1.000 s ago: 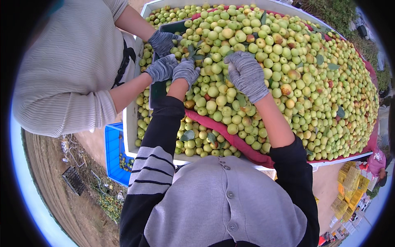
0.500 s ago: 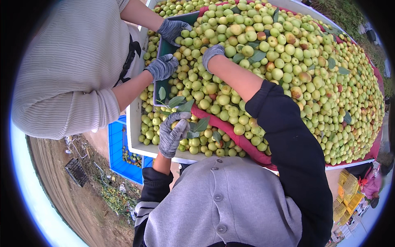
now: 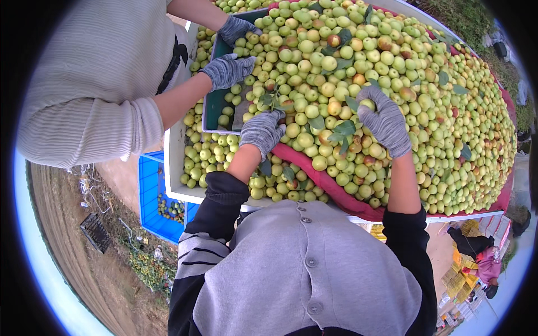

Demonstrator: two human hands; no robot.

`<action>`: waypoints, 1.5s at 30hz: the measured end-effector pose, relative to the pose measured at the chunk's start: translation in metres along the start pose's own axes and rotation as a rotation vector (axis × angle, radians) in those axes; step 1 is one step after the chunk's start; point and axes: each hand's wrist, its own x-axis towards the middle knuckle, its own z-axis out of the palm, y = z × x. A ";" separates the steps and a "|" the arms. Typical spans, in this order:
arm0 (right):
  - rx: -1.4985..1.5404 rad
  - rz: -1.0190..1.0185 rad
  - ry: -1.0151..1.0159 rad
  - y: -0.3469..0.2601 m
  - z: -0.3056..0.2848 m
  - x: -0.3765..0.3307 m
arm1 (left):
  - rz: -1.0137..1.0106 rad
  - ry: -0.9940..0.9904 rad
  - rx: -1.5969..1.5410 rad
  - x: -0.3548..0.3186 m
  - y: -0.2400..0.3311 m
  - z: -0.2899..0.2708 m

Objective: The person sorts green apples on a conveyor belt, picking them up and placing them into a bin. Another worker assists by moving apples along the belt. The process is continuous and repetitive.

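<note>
Small round green fruits [image 3: 443, 162], some with a reddish blush, lie heaped before me with loose leaves among them. My right hand [image 3: 386, 123], in a grey knit glove, is raised over the heap with its fingers closed round one green fruit [image 3: 367, 105]. Over the near edge of a dark green tray [image 3: 210, 115], my left hand [image 3: 262, 133], gloved alike, has curled fingers. A leafy sprig [image 3: 273, 99] sticks out at its fingertips; the grip itself is partly hidden.
Across the tray at left, a co-worker's two gloved hands [image 3: 228, 71] touch the fruit. Red cloth [image 3: 314, 172] lines the heap along the white bin edge [image 3: 190, 193]. Below stands a blue crate [image 3: 151, 196] with some fruit. Yellow crates [image 3: 457, 280] and another person [image 3: 490, 266] are at lower right.
My right hand has drawn back rightward from beside the tray and now holds a fruit. My left hand has moved up and right to the tray's edge. More of the tray's bottom shows.
</note>
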 end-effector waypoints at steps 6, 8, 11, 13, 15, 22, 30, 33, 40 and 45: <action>0.362 0.126 0.347 0.055 -0.016 -0.101 | -0.078 -0.392 0.518 0.058 0.020 0.003; 0.566 0.166 0.440 0.064 -0.009 -0.120 | -0.068 -0.460 0.522 0.062 0.012 0.000; 0.900 0.182 0.587 0.067 0.008 -0.130 | -0.038 -0.490 0.400 0.064 -0.007 -0.007; 0.878 0.173 0.652 0.066 0.020 -0.127 | -0.066 -0.359 0.021 0.053 -0.023 -0.013; 0.452 0.154 0.557 0.064 0.030 -0.122 | -0.264 -0.237 -0.590 0.034 -0.036 -0.017; -0.481 -0.025 0.266 0.068 0.041 -0.124 | -0.078 -0.018 -1.551 -0.035 -0.029 -0.008; -0.534 -0.078 0.171 0.081 0.037 -0.160 | 0.033 -0.031 -0.191 0.054 0.032 0.013; -0.534 0.018 0.178 0.081 0.036 -0.165 | 0.057 -0.235 0.001 0.072 0.043 0.012; -0.444 -0.019 0.314 0.043 0.039 -0.102 | 0.093 -0.200 0.017 0.062 0.048 0.009; -0.619 0.160 -0.038 0.015 0.053 -0.049 | 0.205 -0.094 -0.034 0.055 0.057 0.007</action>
